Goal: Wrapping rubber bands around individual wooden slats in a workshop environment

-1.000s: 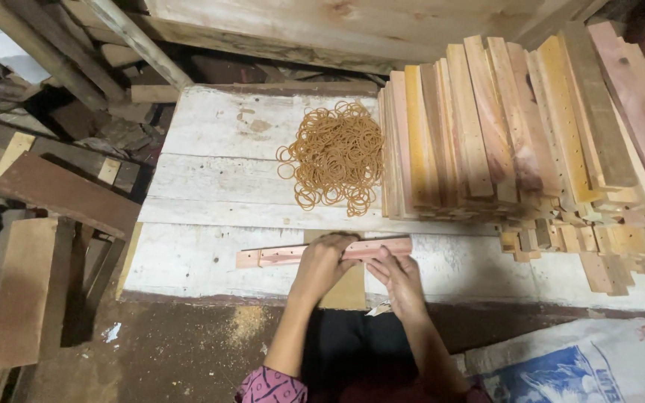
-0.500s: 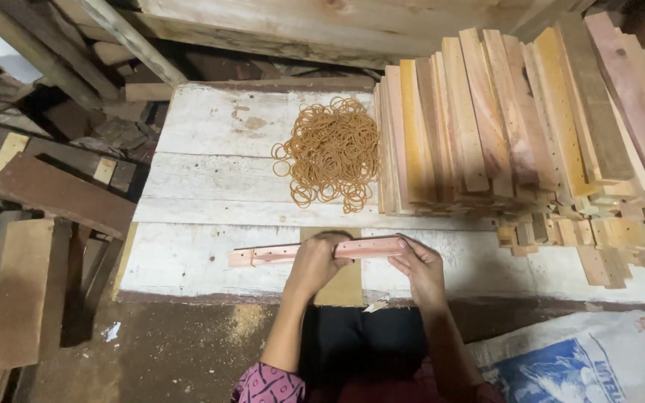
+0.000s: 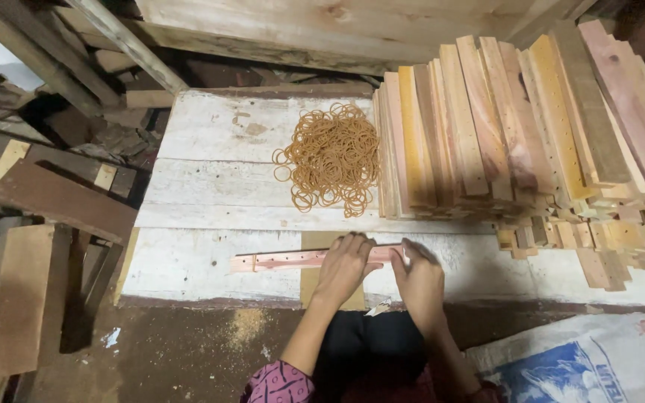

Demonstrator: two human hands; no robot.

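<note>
A thin pinkish wooden slat (image 3: 278,260) with a row of small holes lies flat along the near edge of a white-painted plank table (image 3: 210,201). My left hand (image 3: 343,265) presses down on the slat's middle. At the slat's right end, my right hand (image 3: 419,277) grips it with fingers curled over the tip. A heap of tan rubber bands (image 3: 331,158) sits further back on the table, untouched.
A large stack of similar wooden slats (image 3: 516,127) leans on the table's right half, with short offcuts (image 3: 606,246) below it. Dark planks and scrap wood (image 3: 46,201) crowd the left. A blue-and-white sack (image 3: 584,366) lies at lower right on the sawdust-strewn floor.
The slat and both hands have stayed at the table's near edge; my right hand has closed further over the slat's right end. The view has shifted slightly.
</note>
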